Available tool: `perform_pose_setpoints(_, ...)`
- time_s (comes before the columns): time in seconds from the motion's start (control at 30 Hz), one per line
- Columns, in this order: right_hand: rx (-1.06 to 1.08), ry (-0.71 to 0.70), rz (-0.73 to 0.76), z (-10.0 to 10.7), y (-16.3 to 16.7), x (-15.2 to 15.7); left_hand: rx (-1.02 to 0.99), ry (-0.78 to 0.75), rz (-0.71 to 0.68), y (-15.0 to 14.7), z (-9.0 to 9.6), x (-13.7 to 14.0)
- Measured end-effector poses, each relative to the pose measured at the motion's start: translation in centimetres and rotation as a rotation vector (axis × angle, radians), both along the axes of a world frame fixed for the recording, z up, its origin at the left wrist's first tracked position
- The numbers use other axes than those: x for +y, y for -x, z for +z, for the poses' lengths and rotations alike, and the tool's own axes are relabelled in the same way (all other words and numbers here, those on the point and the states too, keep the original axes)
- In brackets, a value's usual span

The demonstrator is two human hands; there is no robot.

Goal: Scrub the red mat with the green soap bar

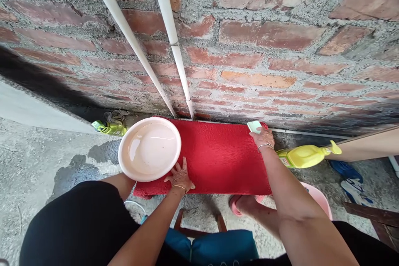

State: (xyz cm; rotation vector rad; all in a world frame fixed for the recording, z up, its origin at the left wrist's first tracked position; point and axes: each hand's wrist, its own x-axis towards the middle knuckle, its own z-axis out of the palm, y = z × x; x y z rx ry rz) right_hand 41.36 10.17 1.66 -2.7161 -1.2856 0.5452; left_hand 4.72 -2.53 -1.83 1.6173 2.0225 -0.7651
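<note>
A red cloth, which looks like a thick towel or mat, lies spread out flat in front of me. My left hand rests on its near edge with the fingers spread, close beside the rim of the basin. The pale pink basin stands on the left end of the cloth and holds water. At the far right corner of the cloth, my right hand is closed on a pale green bar of soap. What supports the cloth is hidden.
A brick wall with two white pipes rises behind the cloth. Yellow bottles stand right and left. A pink tub sits partly behind my right arm. The concrete floor has wet patches.
</note>
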Motion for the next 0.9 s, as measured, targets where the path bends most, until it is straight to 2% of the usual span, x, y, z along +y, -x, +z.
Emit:
perform_pose_setpoints(0.1,-0.070,0.001,-0.128,0.6,-1.8,-1.9,-0.009,-0.005,0.003,0.0,0.1,0.0)
perform_pose_setpoints(0.17,-0.093,-0.022,-0.125,0.7,-2.0,-3.0,-0.013,-0.015,0.002,0.0,0.2,0.0)
perform_pose_setpoints(0.4,0.011,-0.121,0.122,-0.7,1.6,-3.4,-0.012,-0.024,0.004,0.0,0.3,0.0)
perform_pose_setpoints(0.5,0.014,-0.105,0.177,-1.0,1.7,-3.4,-0.015,-0.011,0.008,0.1,0.2,0.1)
perform_pose_setpoints(0.6,-0.041,-0.047,0.134,-0.4,-0.1,-4.1,-0.014,-0.012,0.011,0.1,0.3,0.1)
perform_pose_setpoints(0.77,-0.138,0.037,-0.075,1.1,-3.5,-6.6,-0.016,-0.017,0.004,0.0,0.3,0.0)
perform_pose_setpoints(0.83,-0.133,0.021,-0.088,1.1,-3.7,-7.4,-0.022,-0.020,0.005,0.0,0.4,0.0)
perform_pose_setpoints(0.9,-0.113,-0.028,-0.032,0.7,-3.2,-7.6,-0.023,-0.027,0.006,0.0,0.5,0.0)
